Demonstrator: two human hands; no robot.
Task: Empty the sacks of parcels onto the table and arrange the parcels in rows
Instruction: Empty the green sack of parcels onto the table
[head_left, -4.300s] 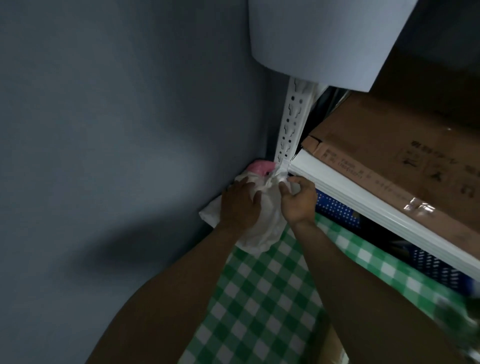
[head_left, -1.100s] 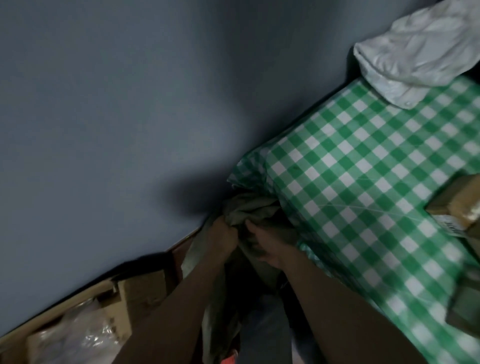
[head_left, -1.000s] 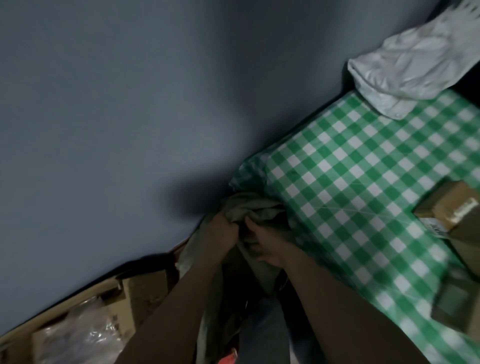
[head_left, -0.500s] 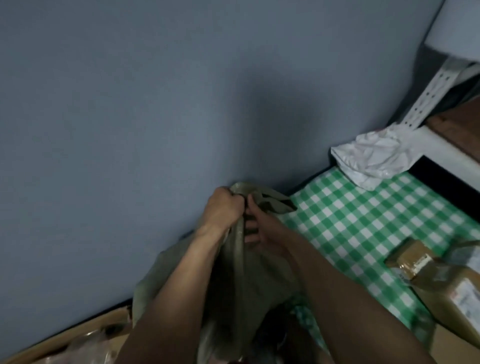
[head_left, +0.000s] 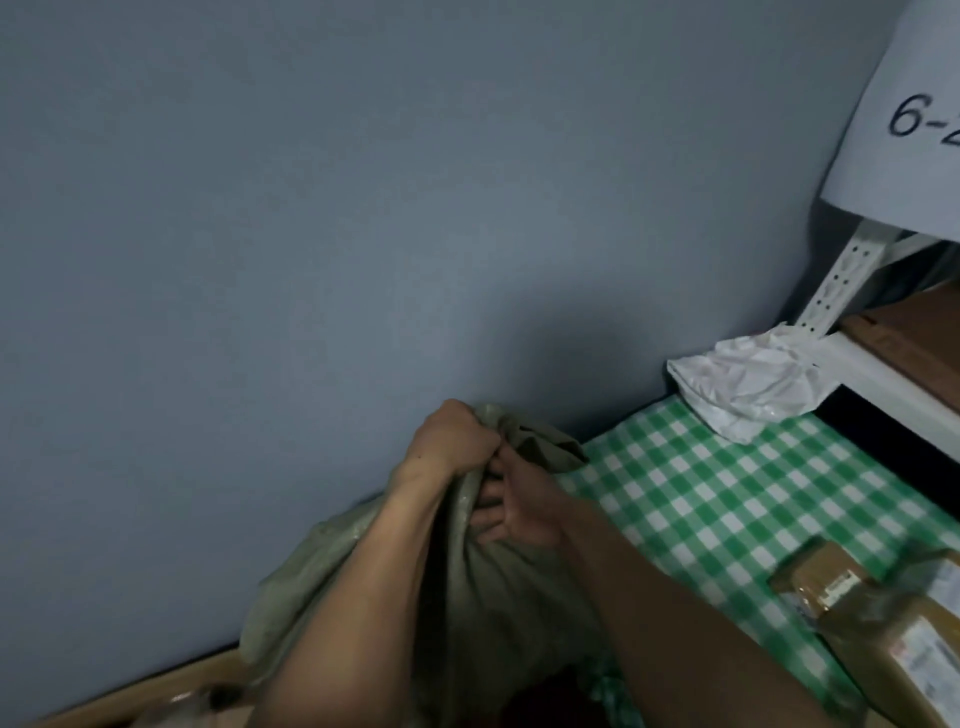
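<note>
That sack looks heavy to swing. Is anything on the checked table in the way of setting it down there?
Nothing visible blocks the near corner: both hands grip the sack beside bare green-checked table. The white bag lies at the far end, brown parcels to the right.

We stand in a parcel depot or storeroom: a slotted white shelving upright (head_left: 841, 280) bears a paper sign (head_left: 904, 114) reading "6-", and taped brown parcels (head_left: 862, 613) lie on a green-checked table (head_left: 701, 499).

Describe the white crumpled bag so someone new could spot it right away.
Find the green checked table against the blue wall. At its far corner, below the white shelf post, lies the white crumpled plastic bag. It is pale and flat, unlike the brown taped parcels.
</note>
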